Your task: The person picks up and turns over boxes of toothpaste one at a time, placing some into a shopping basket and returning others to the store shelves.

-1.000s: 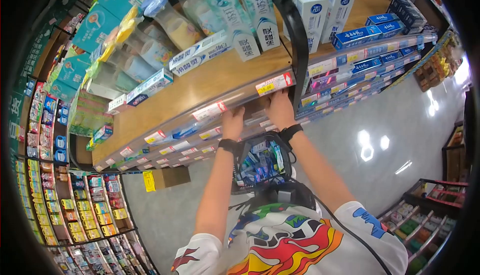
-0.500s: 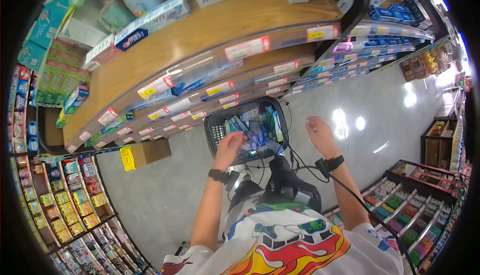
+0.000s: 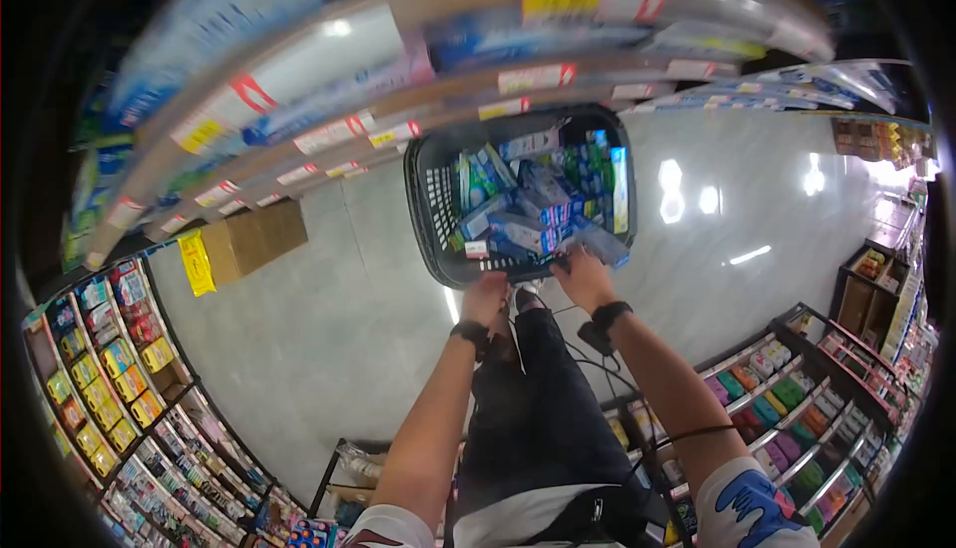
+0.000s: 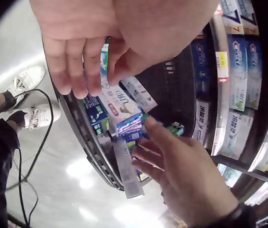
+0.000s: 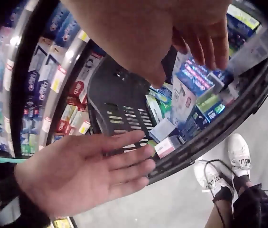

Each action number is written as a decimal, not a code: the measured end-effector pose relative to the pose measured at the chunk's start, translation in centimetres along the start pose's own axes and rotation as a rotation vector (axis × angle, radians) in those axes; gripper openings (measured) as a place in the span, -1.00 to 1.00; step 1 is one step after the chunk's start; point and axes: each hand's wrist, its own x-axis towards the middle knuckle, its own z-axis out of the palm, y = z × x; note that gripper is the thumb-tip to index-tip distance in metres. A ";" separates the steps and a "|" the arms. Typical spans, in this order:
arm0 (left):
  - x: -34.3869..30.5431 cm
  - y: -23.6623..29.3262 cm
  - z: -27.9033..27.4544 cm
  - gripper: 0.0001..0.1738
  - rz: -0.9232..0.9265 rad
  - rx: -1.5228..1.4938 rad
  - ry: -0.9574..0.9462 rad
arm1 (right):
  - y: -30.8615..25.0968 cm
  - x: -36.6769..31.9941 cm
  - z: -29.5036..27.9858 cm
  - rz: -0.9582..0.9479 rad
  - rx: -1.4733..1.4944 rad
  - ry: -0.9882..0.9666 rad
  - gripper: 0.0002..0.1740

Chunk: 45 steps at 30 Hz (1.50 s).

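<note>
A black plastic shopping basket (image 3: 422, 234) stands on the floor beside the shelf, holding a jumbled heap of toothpaste boxes (image 3: 543, 190). At its near rim, my left hand (image 3: 486, 299) has its fingers extended; in the right wrist view this left hand (image 5: 93, 168) lies flat beside the basket wall, holding nothing. My right hand (image 3: 588, 279) is over the near right corner, its fingers loosely bent above the boxes. Close to those fingers a clear-sided pack (image 3: 600, 242) tilts over the rim. The left wrist view shows the right hand (image 4: 186, 171) next to a purple-blue box (image 4: 130, 127).
Shelves of boxed toothpaste with price tags (image 3: 538, 77) rise just beyond the basket. A cardboard box (image 3: 264, 239) with a yellow pack (image 3: 196, 262) sits on the floor to the left. Cables (image 3: 607, 374) hang near the legs, and racks of goods (image 3: 777, 409) stand right.
Both hands have moved from the shelf edge down to the basket's near rim, the right hand coming in from the right. The head view has tilted downward, bringing the basket closer.
</note>
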 end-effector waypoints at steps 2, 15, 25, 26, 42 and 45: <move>2.8 -3.1 0.6 -0.66 0.017 -0.105 -0.049 | 0.2 2.1 3.4 0.019 -0.118 0.051 -0.34; -4.1 -0.1 -2.9 -0.77 0.072 0.009 0.054 | 0.4 1.8 3.1 0.006 -0.019 0.223 -0.48; -28.9 22.2 -7.2 -0.44 0.377 0.044 0.168 | -13.4 -19.2 -23.2 -0.158 0.762 -0.219 -0.49; -31.4 23.6 -7.6 -0.46 0.400 0.043 0.086 | -14.7 -20.9 -25.3 -0.188 0.718 -0.215 -0.50; -45.3 26.0 -6.2 -0.44 0.608 -0.514 -0.057 | -21.8 -27.8 -32.4 -0.382 0.906 -0.122 -0.57; -44.6 25.6 -7.1 -0.46 0.597 -0.487 -0.123 | -23.1 -28.5 -32.6 -0.417 0.877 -0.081 -0.56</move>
